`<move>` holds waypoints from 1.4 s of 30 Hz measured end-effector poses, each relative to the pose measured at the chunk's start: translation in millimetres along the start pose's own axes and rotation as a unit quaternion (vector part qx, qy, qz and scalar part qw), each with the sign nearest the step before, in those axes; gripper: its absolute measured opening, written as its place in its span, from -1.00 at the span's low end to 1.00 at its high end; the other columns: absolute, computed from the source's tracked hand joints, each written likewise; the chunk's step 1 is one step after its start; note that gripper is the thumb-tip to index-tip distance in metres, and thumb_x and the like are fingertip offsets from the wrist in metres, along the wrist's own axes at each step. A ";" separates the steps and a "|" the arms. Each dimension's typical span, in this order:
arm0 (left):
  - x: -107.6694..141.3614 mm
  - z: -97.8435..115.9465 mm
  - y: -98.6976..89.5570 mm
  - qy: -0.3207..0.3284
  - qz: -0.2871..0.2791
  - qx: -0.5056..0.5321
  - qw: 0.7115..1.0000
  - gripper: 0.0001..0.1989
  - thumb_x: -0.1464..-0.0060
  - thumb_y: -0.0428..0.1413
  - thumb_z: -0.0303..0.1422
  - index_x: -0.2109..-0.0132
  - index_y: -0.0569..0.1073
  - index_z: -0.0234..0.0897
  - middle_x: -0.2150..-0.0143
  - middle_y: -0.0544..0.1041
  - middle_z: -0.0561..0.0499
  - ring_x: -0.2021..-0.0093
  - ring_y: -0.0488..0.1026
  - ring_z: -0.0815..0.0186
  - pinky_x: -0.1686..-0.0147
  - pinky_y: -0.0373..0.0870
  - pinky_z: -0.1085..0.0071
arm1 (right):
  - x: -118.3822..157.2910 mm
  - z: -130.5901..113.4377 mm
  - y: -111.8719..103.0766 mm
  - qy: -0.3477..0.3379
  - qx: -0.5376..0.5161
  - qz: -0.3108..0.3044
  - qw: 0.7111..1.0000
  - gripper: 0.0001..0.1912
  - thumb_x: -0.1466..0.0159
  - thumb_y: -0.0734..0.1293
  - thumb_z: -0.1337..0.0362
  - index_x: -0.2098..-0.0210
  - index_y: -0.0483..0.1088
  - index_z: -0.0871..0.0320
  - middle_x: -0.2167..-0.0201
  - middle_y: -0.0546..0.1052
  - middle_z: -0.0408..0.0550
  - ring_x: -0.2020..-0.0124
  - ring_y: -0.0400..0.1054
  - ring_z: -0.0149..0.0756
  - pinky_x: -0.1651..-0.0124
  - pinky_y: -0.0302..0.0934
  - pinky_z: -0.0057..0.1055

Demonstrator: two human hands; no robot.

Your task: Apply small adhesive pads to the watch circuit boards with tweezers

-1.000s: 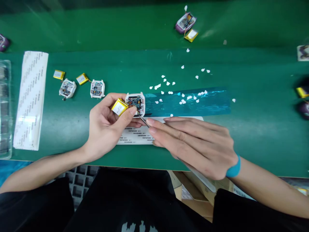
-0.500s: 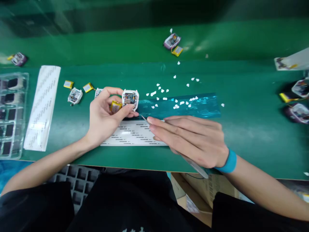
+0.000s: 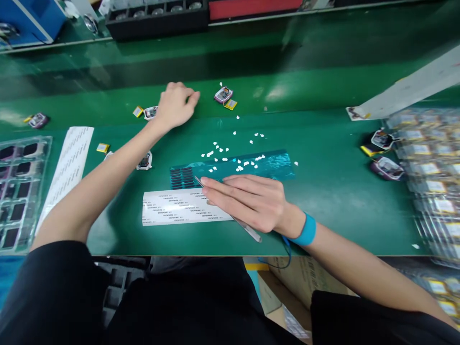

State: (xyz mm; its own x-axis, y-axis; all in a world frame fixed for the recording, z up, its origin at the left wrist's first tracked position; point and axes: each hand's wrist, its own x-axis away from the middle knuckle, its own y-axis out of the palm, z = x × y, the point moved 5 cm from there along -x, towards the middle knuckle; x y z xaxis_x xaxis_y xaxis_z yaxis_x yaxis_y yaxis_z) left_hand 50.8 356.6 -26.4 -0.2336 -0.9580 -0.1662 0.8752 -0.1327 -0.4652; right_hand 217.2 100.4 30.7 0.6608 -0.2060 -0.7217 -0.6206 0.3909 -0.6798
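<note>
My left hand is reached out over the back of the bench, fingers loosely curled and thumb apart, with nothing visible in it. Just left of its wrist lies a white watch case with its electronics showing, beside a yellow battery. To the right of the hand sits a purple watch case with another battery. My right hand is closed around metal tweezers, whose tip points at dark strips on a blue film. Under this hand lies a white printed sheet.
Small white stickers are scattered over the film and bench. A clear tray of watch parts stands at left beside another printed sheet. At right are open cases, stacked clear trays and a slanting white post.
My left hand has let go of the white watch case, now on the bench at the back, and moved away. The view has shifted. My right hand still holds the tweezers.
</note>
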 end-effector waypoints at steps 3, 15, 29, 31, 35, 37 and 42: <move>-34.3 -2.9 42.0 0.060 0.069 0.004 0.996 -0.75 0.36 0.31 -0.10 0.56 0.37 0.05 0.46 0.35 0.02 0.03 0.24 -0.05 0.07 0.30 0.07 | 0.9 0.2 2.1 -0.003 -0.002 0.004 1.000 -0.87 -0.35 0.37 0.39 0.12 0.56 0.23 0.05 0.62 -0.01 0.30 0.55 -0.42 0.17 0.51 -0.47; 31.4 60.0 31.5 0.078 -0.008 0.149 0.986 -0.59 0.13 0.36 0.00 0.32 0.39 -0.12 0.42 0.53 0.17 0.31 0.43 0.33 0.26 0.35 0.34 | 5.8 -2.9 4.3 0.061 -0.058 0.033 0.996 -0.70 -0.39 0.34 0.16 0.04 0.52 0.26 0.18 0.66 0.00 0.18 0.52 -0.26 0.05 0.52 -0.29; 213.6 97.3 7.4 -0.091 -0.039 0.207 0.973 -0.84 -0.20 0.19 -0.33 0.09 0.57 -0.23 0.55 0.58 0.07 0.59 0.56 0.28 0.55 0.52 0.41 | 9.3 12.0 5.8 0.208 -0.120 0.097 0.966 -0.82 -0.45 0.18 0.41 0.08 0.40 0.18 0.38 0.57 -0.15 0.50 0.36 -0.49 0.42 0.25 -0.53; 219.1 93.9 13.7 -0.097 -0.051 0.228 0.967 -0.85 -0.18 0.20 -0.35 0.10 0.57 -0.22 0.51 0.60 0.08 0.56 0.59 0.27 0.50 0.59 0.40 | 8.9 10.7 9.9 0.213 -0.104 0.057 0.970 -0.84 -0.41 0.29 0.34 0.03 0.41 0.17 0.36 0.59 -0.18 0.53 0.35 -0.52 0.49 0.18 -0.55; 227.8 88.0 19.9 -0.104 -0.047 0.231 0.966 -0.85 -0.16 0.21 -0.40 0.10 0.57 -0.25 0.43 0.64 0.05 0.49 0.63 0.27 0.46 0.61 0.43 | 7.3 8.5 18.2 0.186 -0.096 -0.027 0.977 -0.92 -0.38 0.35 0.29 0.17 0.48 0.14 0.41 0.56 -0.18 0.53 0.35 -0.52 0.55 0.09 -0.50; 231.0 85.5 20.3 -0.107 -0.034 0.233 0.966 -0.84 -0.17 0.21 -0.41 0.09 0.57 -0.26 0.39 0.66 0.04 0.46 0.65 0.28 0.43 0.63 0.45 | 6.7 7.3 19.1 0.179 -0.094 -0.031 0.979 -0.94 -0.37 0.36 0.33 0.24 0.49 0.16 0.41 0.56 -0.17 0.51 0.38 -0.51 0.55 0.10 -0.50; 235.7 83.8 21.8 -0.102 -0.033 0.238 0.965 -0.78 -0.19 0.17 -0.43 0.01 0.54 -0.35 0.36 0.67 0.00 0.40 0.67 0.26 0.34 0.67 0.42 | 6.7 4.0 18.6 0.211 -0.094 -0.023 0.973 -0.92 -0.37 0.37 0.31 0.18 0.49 0.19 0.38 0.58 -0.16 0.46 0.42 -0.52 0.52 0.17 -0.53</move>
State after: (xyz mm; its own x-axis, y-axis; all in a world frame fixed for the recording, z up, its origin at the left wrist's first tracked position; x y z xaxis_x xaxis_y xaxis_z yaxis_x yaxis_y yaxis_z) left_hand 50.3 106.6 -2.8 -0.2503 -0.9670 0.0482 0.9680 -0.2509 -0.0078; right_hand 211.8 109.8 13.6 0.4821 -0.5847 -0.6525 -0.6869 0.2101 -0.6958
